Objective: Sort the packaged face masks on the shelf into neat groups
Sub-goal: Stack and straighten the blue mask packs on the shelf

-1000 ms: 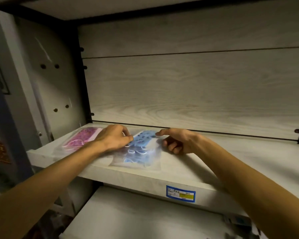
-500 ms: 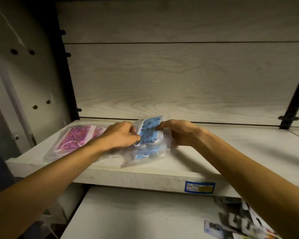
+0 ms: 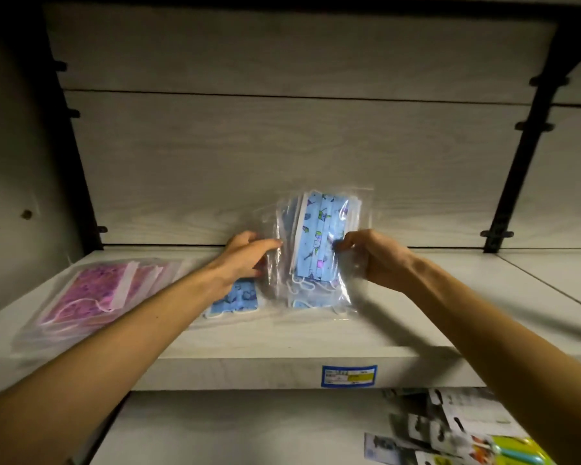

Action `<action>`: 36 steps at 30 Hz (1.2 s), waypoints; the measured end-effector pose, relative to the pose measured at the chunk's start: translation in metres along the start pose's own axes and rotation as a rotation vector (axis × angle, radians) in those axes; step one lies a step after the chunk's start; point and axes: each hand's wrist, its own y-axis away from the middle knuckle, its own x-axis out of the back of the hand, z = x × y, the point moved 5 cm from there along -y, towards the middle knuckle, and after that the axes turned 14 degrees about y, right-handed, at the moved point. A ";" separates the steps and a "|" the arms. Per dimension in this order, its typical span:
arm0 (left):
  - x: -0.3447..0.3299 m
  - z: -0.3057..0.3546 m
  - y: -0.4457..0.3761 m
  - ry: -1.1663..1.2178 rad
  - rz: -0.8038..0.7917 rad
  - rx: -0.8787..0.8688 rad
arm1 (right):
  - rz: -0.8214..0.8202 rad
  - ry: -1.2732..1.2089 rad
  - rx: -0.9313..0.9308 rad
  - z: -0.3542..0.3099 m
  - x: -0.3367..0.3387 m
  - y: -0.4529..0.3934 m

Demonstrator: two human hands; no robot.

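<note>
A bundle of clear packets of blue patterned face masks (image 3: 317, 243) stands upright on the pale wooden shelf (image 3: 399, 333), its lower edge near the shelf top. My left hand (image 3: 245, 260) pinches the bundle's left edge and my right hand (image 3: 373, 255) pinches its right edge. Another blue mask packet (image 3: 233, 298) lies flat on the shelf under my left wrist. A stack of pink patterned mask packets (image 3: 98, 293) lies flat at the shelf's left end.
The shelf's back panel (image 3: 282, 162) rises right behind the bundle, with black brackets (image 3: 507, 209) at both sides. A blue price label (image 3: 349, 376) sits on the shelf's front edge. Carded items (image 3: 450, 431) lie on the lower shelf at right.
Both hands have lifted the blue packets from lying flat to standing upright against each other. One blue packet stayed flat on the shelf. The camera moved closer.
</note>
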 end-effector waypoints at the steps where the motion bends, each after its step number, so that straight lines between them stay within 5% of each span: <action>1: -0.007 0.003 -0.002 0.026 -0.056 0.019 | 0.010 -0.010 -0.003 0.000 0.006 -0.001; 4: -0.004 0.012 -0.008 -0.091 -0.034 -0.017 | 0.006 -0.092 -0.018 -0.001 0.011 -0.006; 9: 0.036 0.009 -0.010 -0.940 0.070 -0.010 | -0.012 0.018 -0.030 0.005 -0.011 -0.023; 12: 0.046 -0.011 -0.007 -0.934 -0.052 0.071 | 0.000 0.056 -0.018 0.008 -0.020 -0.032; 20: 0.051 -0.018 0.012 -1.149 -0.082 -0.078 | 0.101 0.185 0.040 0.007 0.005 -0.039; 26: 0.045 -0.009 0.005 -1.119 0.017 -0.253 | 0.115 0.082 0.028 0.012 0.034 -0.033; 31: 0.027 -0.015 -0.002 -0.677 0.025 -0.267 | 0.011 -0.228 0.082 0.008 0.047 -0.024; 36: -0.002 -0.018 -0.013 -0.272 0.022 -0.105 | 0.028 -0.105 0.024 0.018 0.038 -0.024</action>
